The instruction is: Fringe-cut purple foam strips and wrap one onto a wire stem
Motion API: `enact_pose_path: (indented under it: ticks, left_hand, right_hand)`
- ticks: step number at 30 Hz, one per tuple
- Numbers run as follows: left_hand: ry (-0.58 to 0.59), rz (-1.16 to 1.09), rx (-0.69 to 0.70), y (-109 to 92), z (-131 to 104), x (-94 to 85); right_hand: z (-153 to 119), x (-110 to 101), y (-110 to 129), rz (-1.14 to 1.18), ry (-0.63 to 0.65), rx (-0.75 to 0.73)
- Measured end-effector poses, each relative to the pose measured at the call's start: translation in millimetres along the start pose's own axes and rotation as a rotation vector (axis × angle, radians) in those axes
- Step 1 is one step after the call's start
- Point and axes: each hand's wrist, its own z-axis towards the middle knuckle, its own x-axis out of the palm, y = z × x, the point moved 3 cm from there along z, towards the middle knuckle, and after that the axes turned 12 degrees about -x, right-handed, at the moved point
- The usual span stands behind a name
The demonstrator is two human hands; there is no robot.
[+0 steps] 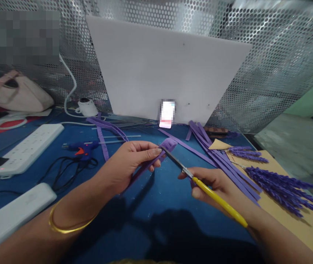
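Observation:
My left hand (137, 157) pinches a folded purple strip (170, 144) between thumb and fingers, above the middle of the blue table. One end of the strip hangs down below the palm. In my right hand (211, 183) is a pair of scissors (214, 196) with yellow handles. Their blades point up and left and touch the strip close to my left thumb. Whether the blades are parted is too fine to tell. Several loose purple strips (222, 161) lie to the right, and a frilled purple strip (109, 128) lies behind my left hand.
At left are a blue glue gun (83, 148) with a black cord, a white power strip (30, 146) and a long white case (16, 216). Purple lavender stems (280, 187) rest on brown paper (291, 231) at right. A lit phone (166, 114) leans against a white board (167, 69).

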Motion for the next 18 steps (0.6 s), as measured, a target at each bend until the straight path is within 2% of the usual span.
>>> enact_pose_path:
  ticks: [11,18]
  left_hand:
    - [-0.061,0.026,0.108,0.4,1.9,0.4]
    - [-0.078,0.070,0.180,-0.5,-1.3,0.4]
  right_hand:
    - [-2.0,-2.4,-5.0,-0.215,-0.029,-0.033]
    - [-3.9,-2.2,-5.0,-0.228,-0.015,-0.048]
